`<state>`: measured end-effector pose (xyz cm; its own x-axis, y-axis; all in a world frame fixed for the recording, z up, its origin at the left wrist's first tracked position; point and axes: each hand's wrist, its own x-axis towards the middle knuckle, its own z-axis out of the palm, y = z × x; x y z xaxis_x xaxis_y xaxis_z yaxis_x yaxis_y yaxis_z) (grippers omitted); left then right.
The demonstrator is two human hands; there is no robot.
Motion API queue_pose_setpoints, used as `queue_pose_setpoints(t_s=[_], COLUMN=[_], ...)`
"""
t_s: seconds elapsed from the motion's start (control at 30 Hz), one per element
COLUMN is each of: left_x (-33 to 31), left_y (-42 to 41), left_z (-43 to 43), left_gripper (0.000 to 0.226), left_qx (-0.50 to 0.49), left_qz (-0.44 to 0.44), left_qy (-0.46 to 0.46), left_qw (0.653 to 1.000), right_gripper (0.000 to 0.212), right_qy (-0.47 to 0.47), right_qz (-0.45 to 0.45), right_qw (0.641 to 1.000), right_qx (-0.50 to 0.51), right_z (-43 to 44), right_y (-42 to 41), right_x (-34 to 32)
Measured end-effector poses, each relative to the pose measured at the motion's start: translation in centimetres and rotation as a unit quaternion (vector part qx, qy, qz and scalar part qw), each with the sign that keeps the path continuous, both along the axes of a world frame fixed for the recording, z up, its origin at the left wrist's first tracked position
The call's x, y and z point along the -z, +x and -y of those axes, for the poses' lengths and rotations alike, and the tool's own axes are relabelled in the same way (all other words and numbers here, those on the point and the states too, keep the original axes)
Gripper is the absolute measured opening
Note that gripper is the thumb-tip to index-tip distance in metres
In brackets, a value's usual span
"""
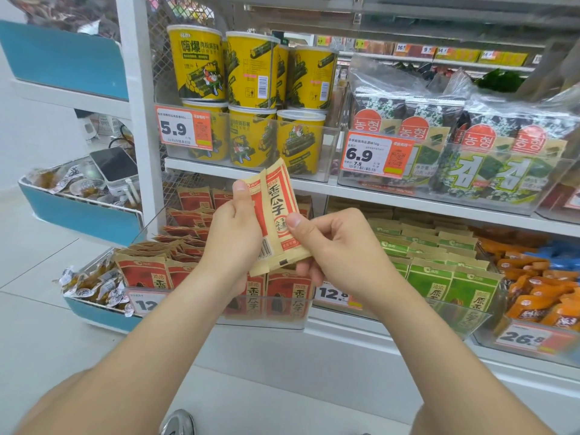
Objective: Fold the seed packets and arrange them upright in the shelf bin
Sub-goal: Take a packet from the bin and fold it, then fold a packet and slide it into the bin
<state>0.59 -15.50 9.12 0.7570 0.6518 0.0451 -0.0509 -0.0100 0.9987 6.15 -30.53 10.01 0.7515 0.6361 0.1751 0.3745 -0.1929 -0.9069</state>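
1. Left hand [233, 229] grips the seed packet [276, 211] by its left edge, thumb on the front.
2. Right hand [334, 249] pinches the lower right edge, fingers curled behind.
3. Packet is partly folded lengthwise and tilted, held above the clear shelf bin [276, 324].
4. Red packets [142, 273] stand upright in that bin; green packets [439, 277] stand in the next one.

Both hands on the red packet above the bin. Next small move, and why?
Probably lower the seed packet into the clear bin directly below and stand it upright beside the red packets at the front. It already looks folded lengthwise. The left hand pinches one edge and the right hand pinches the other, and it is held just over that bin.
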Motion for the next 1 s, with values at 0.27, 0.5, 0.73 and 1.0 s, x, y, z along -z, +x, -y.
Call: queue_pose_setpoints(t_s=[0.27,0.5,0.73,1.0], left_x=[-0.1,0.5,0.4,0.0], left_y=[0.4,0.4,1.0,0.5], left_z=[0.5,-0.1,-2.0,-3.6], left_gripper=[0.049,0.071,0.070,0.042], left_qx=[-0.005,-0.024,0.034,0.080], left_qz=[0.006,-0.035,-0.103,-0.174], left_qy=[-0.183,0.094,0.117,0.032], left_qw=[0.983,0.995,0.987,0.981], right_gripper=[0.050,0.056,0.059,0.026], right_qy=[-0.024,-0.059,0.080,-0.110], right_qz=[0.080,0.200,0.053,0.372], right_qw=[0.996,0.972,0.991,0.919], right_qx=[0.043,0.104,0.095,0.069], right_z=[-0.2,-0.1,-0.7,0.6], right_y=[0.0,1.5,3.2,5.2], right_x=[-0.1,1.0,2.1,2.7])
